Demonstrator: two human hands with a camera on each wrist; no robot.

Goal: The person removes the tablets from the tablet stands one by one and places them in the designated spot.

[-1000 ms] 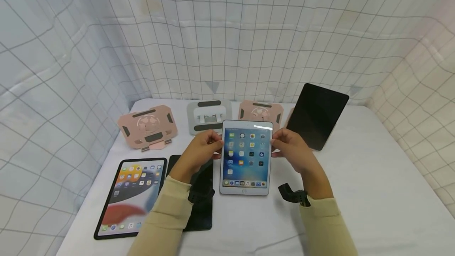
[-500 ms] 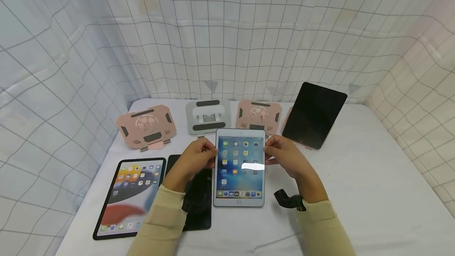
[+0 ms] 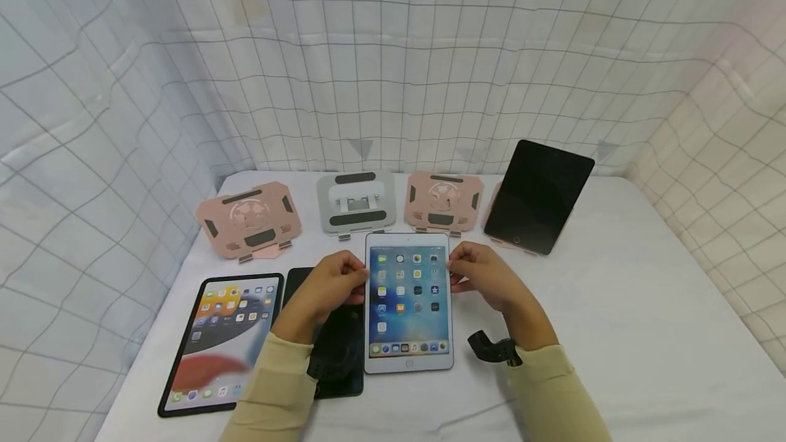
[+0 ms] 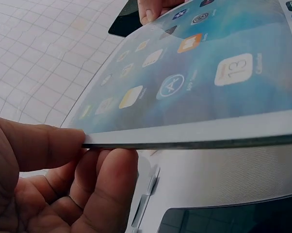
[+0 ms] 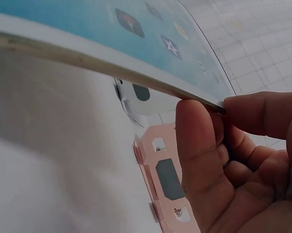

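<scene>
Head view shows your left hand (image 3: pixel 328 285) and right hand (image 3: pixel 485 278) holding the white tablet (image 3: pixel 408 305); wrist views reveal fingers (image 4: pixel 107 189) pinching its edges, thumbs on top.

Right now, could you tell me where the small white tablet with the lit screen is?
In the head view the white tablet is at centre, held above the table by the left hand and right hand, before the grey stand.

head: above my table (image 3: pixel 614 305), looking down at the small tablet (image 3: pixel 408 302)
wrists: close under the small tablet's side edges, sharing it
</scene>
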